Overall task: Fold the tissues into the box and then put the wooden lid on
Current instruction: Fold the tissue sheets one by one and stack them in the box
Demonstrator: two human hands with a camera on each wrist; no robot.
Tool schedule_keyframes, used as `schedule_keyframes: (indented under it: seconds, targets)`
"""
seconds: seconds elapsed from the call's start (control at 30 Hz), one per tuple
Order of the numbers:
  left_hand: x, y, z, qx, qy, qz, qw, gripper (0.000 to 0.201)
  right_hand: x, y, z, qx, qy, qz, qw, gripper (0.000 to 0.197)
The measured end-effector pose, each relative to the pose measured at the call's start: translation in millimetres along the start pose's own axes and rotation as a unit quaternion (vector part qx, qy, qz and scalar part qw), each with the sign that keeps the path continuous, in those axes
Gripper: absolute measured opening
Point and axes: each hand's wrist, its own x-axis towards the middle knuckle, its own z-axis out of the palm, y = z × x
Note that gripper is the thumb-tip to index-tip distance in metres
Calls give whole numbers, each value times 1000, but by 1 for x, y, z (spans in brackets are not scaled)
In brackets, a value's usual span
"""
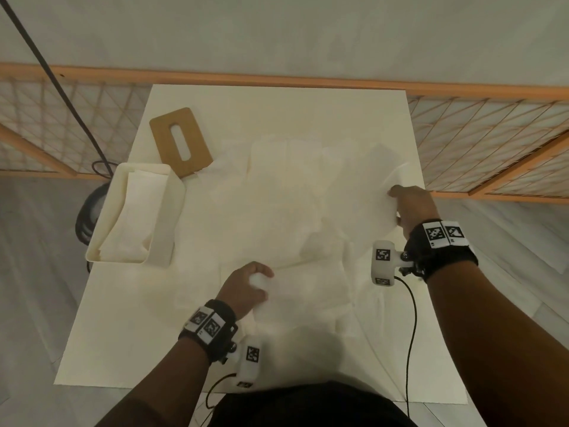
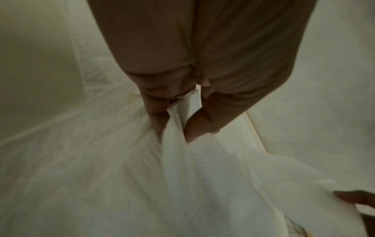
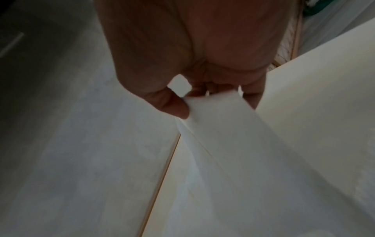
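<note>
Thin white tissue sheet (image 1: 308, 229) lifted off the cream rectangular table (image 1: 101, 349), stretched between both hands, long axis running from near-left to far-right. Left hand (image 1: 246, 288) pinches its near corner, fingers (image 2: 156, 115) and thumb curled tight on the bunched paper (clear in the left wrist view). Right hand (image 1: 411, 208) pinches the far-right edge at the table's right border, thumb (image 3: 172, 104) on one face, the other fingers behind. More loose white tissues (image 1: 271, 161) spread flat over the table's middle and far part. Open cream plastic tissue box (image 1: 172, 217) sits at the left edge, folded tissues already inside. Brown wooden lid with an oval slot (image 1: 181, 141) lies flat just behind the box. Bare table near-left.
</note>
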Motion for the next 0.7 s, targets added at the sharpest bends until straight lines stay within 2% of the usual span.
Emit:
schedule_keyframes:
  seconds: [0.13,0.2,0.3,0.4,0.5,0.63,0.7]
  targets:
    - [4,-3,9,51,6,43,998,28,-12,-8,2,82,-19,-7,996,11]
    - [7,0,12,44,41,49,997,17,-9,-3,7,121,-51,8,991,6]
    - [13,5,15,26,89,28,995,20,-16,-2,15,153,-98,10,983,17]
    - [16,7,13,24,29,15,999,33,-28,-4,21,184,-123,15,975,39]
    - [16,3,15,84,-21,13,996,40,-30,-2,24,202,-138,13,969,58]
    - [18,5,21,121,60,3,991,23,-33,-4,26,257,-159,37,953,66]
    - [17,10,22,171,77,-14,982,15,-35,-6,25,267,-174,31,947,64]
